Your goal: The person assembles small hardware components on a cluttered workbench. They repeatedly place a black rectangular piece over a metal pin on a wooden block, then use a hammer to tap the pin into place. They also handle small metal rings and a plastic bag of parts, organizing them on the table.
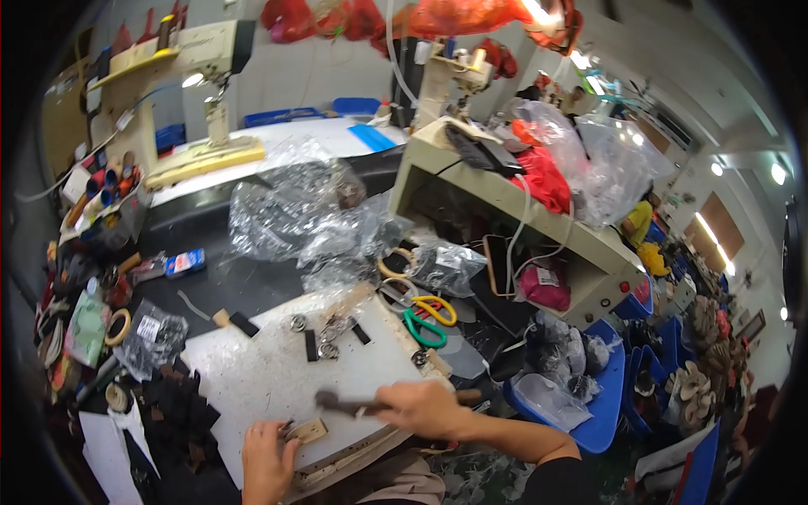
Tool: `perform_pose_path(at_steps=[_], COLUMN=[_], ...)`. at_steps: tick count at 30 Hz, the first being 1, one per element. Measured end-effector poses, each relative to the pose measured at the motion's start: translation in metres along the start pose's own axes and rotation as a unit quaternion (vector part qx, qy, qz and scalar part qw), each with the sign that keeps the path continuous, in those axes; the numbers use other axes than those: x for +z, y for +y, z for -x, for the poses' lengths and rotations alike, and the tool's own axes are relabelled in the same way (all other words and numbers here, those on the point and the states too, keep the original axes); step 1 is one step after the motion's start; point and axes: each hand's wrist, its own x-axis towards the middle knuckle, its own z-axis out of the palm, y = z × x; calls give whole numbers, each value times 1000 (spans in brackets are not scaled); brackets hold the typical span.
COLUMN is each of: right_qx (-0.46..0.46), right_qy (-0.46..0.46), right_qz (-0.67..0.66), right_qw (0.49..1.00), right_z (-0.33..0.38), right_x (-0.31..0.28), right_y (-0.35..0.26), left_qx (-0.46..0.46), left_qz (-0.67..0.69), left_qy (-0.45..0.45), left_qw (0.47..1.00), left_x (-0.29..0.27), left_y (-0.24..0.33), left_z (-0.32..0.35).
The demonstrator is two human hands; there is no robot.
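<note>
Wooden block, matt; plastic bag, glossy, crinkled; board, scuffed.

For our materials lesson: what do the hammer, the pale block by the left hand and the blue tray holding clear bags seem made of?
Hammer: dark, dull head, probably metal; the handle's brown tone suggests wood.
Pale block: likely bare wood, from its matte tan surface.
Blue tray: probably moulded plastic, given its smooth, even colour.

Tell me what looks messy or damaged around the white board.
Clear plastic scraps litter the floor beyond the white board, like dropped waste. The board's near edge looks worn and stained. Black scraps lie in an untidy heap at its left.
</note>
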Motion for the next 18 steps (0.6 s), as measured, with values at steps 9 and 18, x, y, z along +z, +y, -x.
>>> perform_pose_path(at_steps=[9, 18], right_qx=[251, -71], right_qy=[222, 163], right_qz=[145, -47], right_qw=[931, 983], right_z=[-1, -133], right_x=[9, 38], right_y=[155, 38], left_qx=[-131, -127], left_qz=[-26, -23], left_qy=[265, 379], left_qw=[955, 916], left_x=[-58, -69], left_y=[-50, -67], left_z=[-8, -10])
